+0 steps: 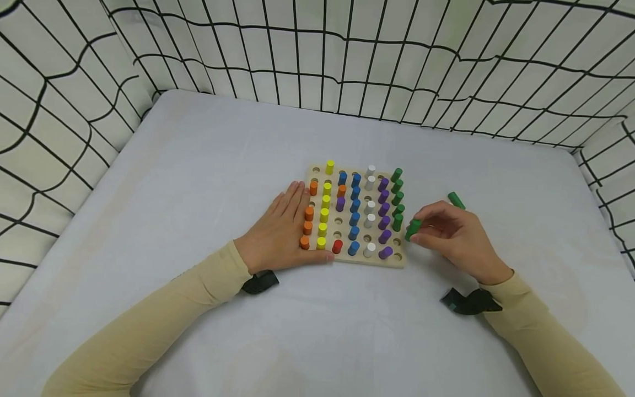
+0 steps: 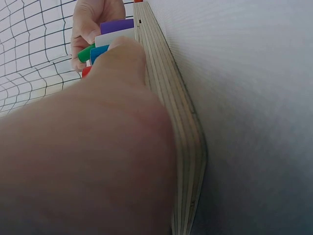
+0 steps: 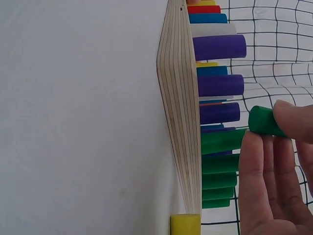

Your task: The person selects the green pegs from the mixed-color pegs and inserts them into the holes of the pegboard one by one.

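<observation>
A wooden pegboard (image 1: 377, 260) stands on the white surface with rows of coloured pegs upright in its holes. Flat along its left side lies my left hand (image 1: 283, 231), fingers straight, the thumb against the front edge. My right hand (image 1: 453, 237) pinches a green peg (image 1: 413, 230) between thumb and fingers, just off the board's right edge. In the right wrist view this green peg (image 3: 264, 120) is held at about peg-top height, tilted. Several green pegs (image 1: 398, 197) fill part of the rightmost column, beside the purple pegs (image 1: 384, 209). Two holes in front of those greens are bare.
Another green peg (image 1: 456, 200) lies loose beyond my right hand. A yellow cylinder (image 3: 186, 224) shows beside the board at the bottom of the right wrist view. Black wire mesh (image 1: 322, 60) borders the white tabletop (image 1: 223, 149) at the back and sides.
</observation>
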